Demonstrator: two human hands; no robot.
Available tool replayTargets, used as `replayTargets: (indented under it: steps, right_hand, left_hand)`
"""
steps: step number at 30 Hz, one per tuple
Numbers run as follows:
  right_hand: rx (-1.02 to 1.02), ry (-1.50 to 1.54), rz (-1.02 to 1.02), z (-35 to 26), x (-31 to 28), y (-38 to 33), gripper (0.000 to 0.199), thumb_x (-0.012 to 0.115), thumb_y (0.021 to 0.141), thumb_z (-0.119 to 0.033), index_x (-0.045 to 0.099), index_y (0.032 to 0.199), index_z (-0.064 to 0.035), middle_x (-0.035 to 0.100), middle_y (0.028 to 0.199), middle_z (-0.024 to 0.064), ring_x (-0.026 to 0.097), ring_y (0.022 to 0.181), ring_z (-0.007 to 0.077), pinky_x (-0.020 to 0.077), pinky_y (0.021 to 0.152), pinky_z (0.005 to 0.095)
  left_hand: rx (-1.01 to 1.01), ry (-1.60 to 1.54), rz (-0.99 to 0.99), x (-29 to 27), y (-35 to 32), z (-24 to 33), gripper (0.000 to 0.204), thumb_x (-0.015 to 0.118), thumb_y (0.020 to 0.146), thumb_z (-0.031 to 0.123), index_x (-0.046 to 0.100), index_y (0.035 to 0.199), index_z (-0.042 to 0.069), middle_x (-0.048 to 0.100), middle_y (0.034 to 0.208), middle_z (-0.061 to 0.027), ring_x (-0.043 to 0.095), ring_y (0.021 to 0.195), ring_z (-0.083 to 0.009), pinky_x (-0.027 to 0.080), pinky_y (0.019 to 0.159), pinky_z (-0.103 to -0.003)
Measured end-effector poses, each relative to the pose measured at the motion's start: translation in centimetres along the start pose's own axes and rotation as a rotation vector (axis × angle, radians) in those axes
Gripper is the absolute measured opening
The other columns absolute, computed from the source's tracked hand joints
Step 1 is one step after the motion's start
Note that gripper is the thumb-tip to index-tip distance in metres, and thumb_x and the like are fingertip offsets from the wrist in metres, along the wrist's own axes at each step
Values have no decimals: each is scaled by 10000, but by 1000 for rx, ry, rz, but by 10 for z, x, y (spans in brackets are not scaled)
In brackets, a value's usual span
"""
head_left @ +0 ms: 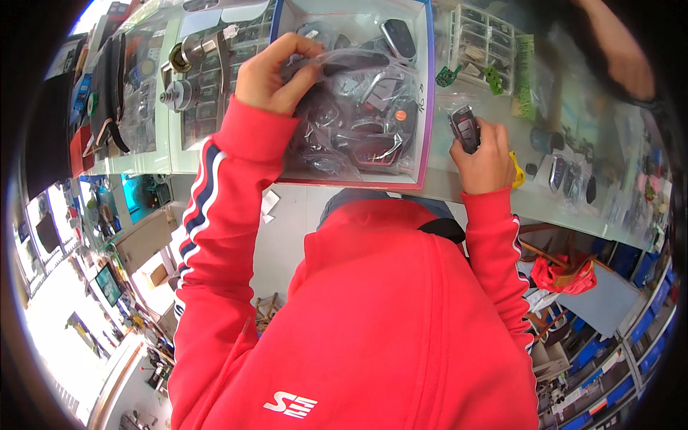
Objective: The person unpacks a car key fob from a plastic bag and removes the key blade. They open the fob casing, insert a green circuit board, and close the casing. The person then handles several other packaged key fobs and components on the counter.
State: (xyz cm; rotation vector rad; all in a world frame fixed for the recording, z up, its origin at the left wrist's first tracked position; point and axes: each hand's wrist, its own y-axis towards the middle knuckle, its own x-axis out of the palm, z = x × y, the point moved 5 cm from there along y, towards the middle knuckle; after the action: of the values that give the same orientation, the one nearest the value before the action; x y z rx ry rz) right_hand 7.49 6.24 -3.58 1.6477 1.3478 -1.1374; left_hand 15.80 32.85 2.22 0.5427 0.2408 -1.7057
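Over the left part of a shallow cardboard box (429, 79), my left hand (272, 79) pinches the edge of a clear plastic bag (351, 61). Dark key fobs show through the plastic around it. More bagged fobs fill the box, and one black fob with a silvery rim (398, 39) lies near its far right corner. To the right of the box, my right hand (489, 159) holds a black car key fob (465, 129) with grey buttons, its face turned up. The hand rests at or just over the glass tabletop; the exact contact is hidden.
A clear compartment case (481, 43) stands beyond my right hand, with small green circuit boards (446, 76) beside it. Bagged fobs (566, 173) and a yellow item (517, 170) lie to the right. A metal key-cutting device (183, 75) sits left of the box.
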Motion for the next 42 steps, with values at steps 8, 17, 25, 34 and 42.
replayTargets:
  steps: [8, 17, 25, 34, 42]
  right_hand:
    - [24, 212, 139, -3, -17, -7, 322, 665, 623, -207, 585, 904, -74, 542, 876, 74, 558, 770, 284, 453, 644, 371]
    - [-25, 180, 86, -7, -3, -12, 323, 663, 645, -224, 584, 916, -67, 538, 878, 81, 554, 749, 289, 450, 639, 369]
    - [-75, 238, 77, -7, 0, -16, 311, 677, 697, -220, 590, 938, -43, 537, 797, 78, 543, 707, 246, 431, 606, 322]
    - [-19, 409, 109, 14, -21, -53, 297, 668, 706, -171, 562, 960, -59, 551, 831, 49, 533, 603, 205, 431, 534, 292]
    - [-66, 530, 165, 31, -42, -47, 251, 637, 731, -135, 575, 954, -40, 576, 792, 69, 545, 617, 205, 439, 562, 285]
  left_hand:
    - [239, 124, -91, -8, -12, 11, 190, 491, 683, -133, 541, 822, -14, 618, 872, -115, 604, 878, -255, 463, 760, -281]
    - [460, 590, -260, 4, -4, 14, 319, 472, 599, -110, 595, 823, 81, 604, 876, -28, 558, 872, -264, 469, 781, -333]
    - [152, 879, -387, 18, 15, 24, 175, 536, 773, 222, 662, 801, 104, 629, 822, -76, 596, 829, -257, 497, 644, -367]
    - [193, 1015, -510, 80, 26, 7, 386, 675, 671, 374, 534, 812, 44, 587, 796, -101, 564, 787, -307, 425, 669, -399]
    - [-192, 49, -214, 48, 31, 18, 263, 613, 788, 88, 549, 1031, 10, 605, 828, -60, 560, 716, -107, 446, 639, -245]
